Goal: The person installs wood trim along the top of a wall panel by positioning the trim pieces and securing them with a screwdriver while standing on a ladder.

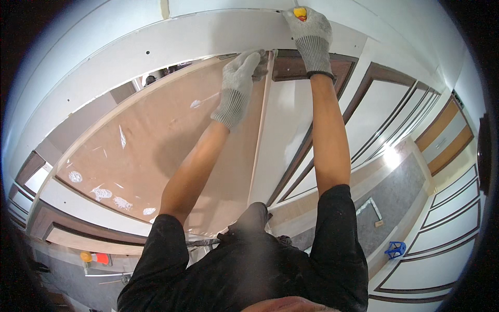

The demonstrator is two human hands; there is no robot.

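My left hand [237, 78], in a grey knit glove, reaches up to the upper edge of a large brown wooden panel [208, 135]. Its fingers are stretched out beside a narrow wooden strip [261, 114], and nothing shows in them. Higher and to the right, my right hand [313, 32], in a matching glove, is closed round a yellow-and-red tool handle [300, 13] against a long white board [223, 36]. The glove hides the rest of that tool, so its kind cannot be told. Below that wrist is a dark-framed white panel [288, 104].
White panels with dark trim [384, 109] line the right side. Below on the grey floor [390, 208] stands a blue frame-like object [395, 250]. An orange-and-yellow object [96, 257] lies at the lower left. Gaps open behind the brown panel's upper edge.
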